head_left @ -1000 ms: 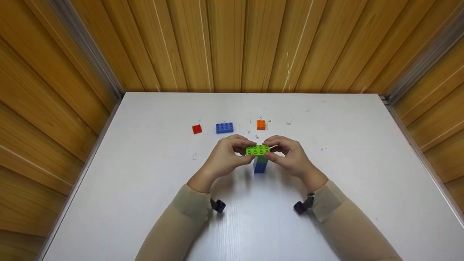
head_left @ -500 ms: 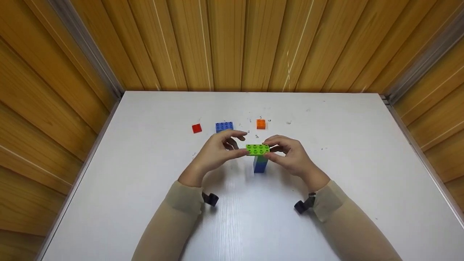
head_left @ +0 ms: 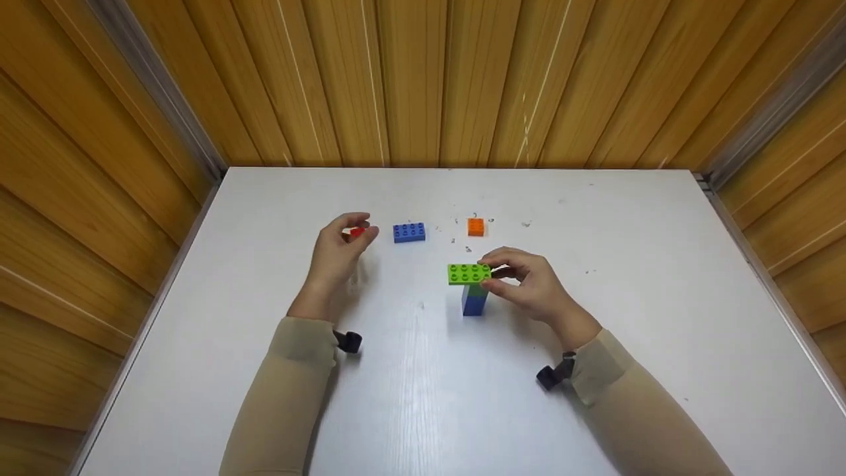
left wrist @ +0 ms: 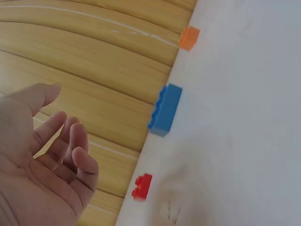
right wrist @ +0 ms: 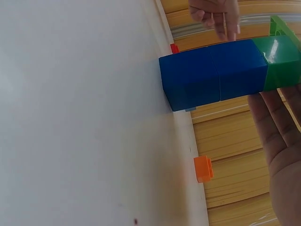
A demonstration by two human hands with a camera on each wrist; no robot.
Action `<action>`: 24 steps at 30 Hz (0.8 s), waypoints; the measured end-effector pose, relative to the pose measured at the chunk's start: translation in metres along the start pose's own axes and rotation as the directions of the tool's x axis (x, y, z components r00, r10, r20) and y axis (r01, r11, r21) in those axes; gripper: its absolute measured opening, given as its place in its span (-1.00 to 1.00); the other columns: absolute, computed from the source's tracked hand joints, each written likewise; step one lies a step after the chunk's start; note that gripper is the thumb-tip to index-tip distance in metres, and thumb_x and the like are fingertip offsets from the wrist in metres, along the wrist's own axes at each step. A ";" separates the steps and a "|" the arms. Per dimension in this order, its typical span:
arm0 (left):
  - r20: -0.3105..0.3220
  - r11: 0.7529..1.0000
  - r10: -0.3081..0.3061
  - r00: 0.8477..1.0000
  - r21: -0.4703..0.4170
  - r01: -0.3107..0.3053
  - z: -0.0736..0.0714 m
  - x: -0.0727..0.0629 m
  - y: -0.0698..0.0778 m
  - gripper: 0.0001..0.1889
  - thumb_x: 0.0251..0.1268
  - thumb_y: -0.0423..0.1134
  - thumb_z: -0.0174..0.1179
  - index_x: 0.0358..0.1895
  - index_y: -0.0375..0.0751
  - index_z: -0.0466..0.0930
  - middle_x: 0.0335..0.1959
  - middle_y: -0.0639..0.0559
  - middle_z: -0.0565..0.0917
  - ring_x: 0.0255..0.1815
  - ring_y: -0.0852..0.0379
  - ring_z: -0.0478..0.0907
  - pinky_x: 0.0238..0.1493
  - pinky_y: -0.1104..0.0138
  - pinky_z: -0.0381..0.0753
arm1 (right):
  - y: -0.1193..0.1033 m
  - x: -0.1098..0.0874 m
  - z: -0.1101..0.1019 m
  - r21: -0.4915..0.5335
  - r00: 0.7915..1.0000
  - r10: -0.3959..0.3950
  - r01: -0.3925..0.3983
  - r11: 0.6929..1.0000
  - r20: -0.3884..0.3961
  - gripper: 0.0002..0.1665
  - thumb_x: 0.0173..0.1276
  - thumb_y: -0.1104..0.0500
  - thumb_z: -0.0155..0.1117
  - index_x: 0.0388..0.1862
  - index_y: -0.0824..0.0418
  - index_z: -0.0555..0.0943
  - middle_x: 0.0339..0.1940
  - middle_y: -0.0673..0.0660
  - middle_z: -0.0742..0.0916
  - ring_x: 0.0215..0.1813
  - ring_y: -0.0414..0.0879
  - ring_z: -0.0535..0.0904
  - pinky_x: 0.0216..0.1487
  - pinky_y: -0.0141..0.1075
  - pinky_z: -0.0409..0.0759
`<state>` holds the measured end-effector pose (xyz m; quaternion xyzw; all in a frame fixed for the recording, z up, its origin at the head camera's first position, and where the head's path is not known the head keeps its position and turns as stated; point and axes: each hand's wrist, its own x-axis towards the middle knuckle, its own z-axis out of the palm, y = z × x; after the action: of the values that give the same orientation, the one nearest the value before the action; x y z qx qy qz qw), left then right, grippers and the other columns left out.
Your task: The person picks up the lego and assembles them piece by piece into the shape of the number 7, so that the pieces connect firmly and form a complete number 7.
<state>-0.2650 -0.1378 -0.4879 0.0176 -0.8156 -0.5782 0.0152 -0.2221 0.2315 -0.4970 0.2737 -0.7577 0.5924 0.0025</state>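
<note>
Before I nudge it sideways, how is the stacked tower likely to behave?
The tower would probably tip rather than slide, being tall on a narrow base. Its lime brick overhangs to the left, so pressing that end might lever it loose. It should feel fairly stiff, since its blocks look flush at the seams.

The left hand [head_left: 334, 256] partly hides the red brick [head_left: 357, 232]; the right wrist view crops the lime brick [head_left: 467, 274].

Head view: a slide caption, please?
Right hand holds the lime brick atop a tower; left hand hovers near the red brick.
</note>
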 end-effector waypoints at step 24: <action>0.052 0.908 -0.214 0.975 0.379 0.179 -0.013 0.047 -0.029 -0.42 0.66 -0.30 0.37 0.62 -0.26 0.51 0.61 -0.24 0.57 0.69 -0.23 0.47 0.81 -0.08 0.40 | 0.001 0.000 -0.002 -0.012 1.000 -0.010 0.011 1.000 0.001 -0.58 0.38 0.48 0.56 0.18 0.26 0.85 0.18 0.24 0.83 0.19 -0.25 0.78 0.23 -0.39 0.83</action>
<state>-0.3109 -0.1617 -0.5106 0.0755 -0.9041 -0.4119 -0.0845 -0.2232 0.2329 -0.4974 0.2781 -0.7598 0.5877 0.0067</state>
